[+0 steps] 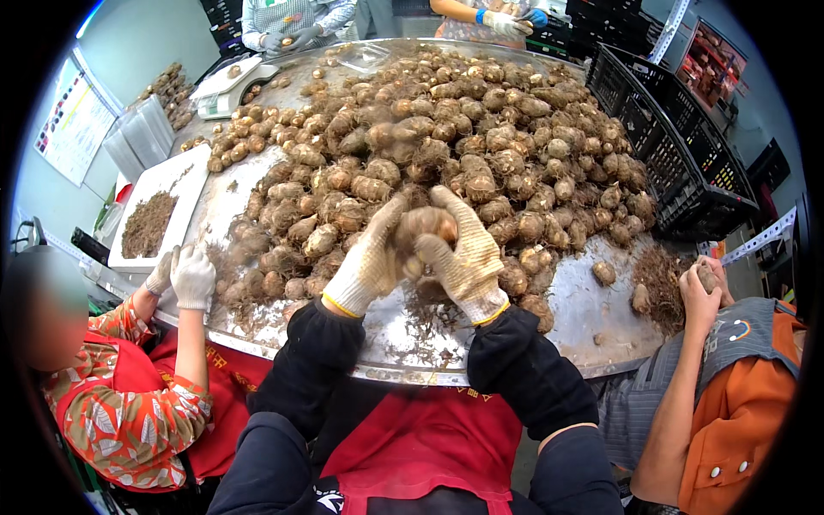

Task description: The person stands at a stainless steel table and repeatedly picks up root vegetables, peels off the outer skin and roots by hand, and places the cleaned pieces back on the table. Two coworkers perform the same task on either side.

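My left hand (368, 259) and my right hand (467, 261), both in cream knitted gloves, close from two sides around one hairy brown taro corm (426, 226). They hold it above the near part of the metal table (386, 335), centred before me. The corm is blurred, and the fingers cover part of it. Just beyond my hands rises a large heap of taro corms (489, 129), many with root fibres still on them. Loose fibres and dirt (444, 331) lie on the metal below my wrists.
A gloved co-worker (129, 386) sits at left, near a white tray (193, 193) of root fibres. At right, a bare-handed co-worker (698, 290) holds a corm beside a fibre pile (660, 283). Black plastic crates (676, 141) line the right edge. A scale (232, 87) stands far left.
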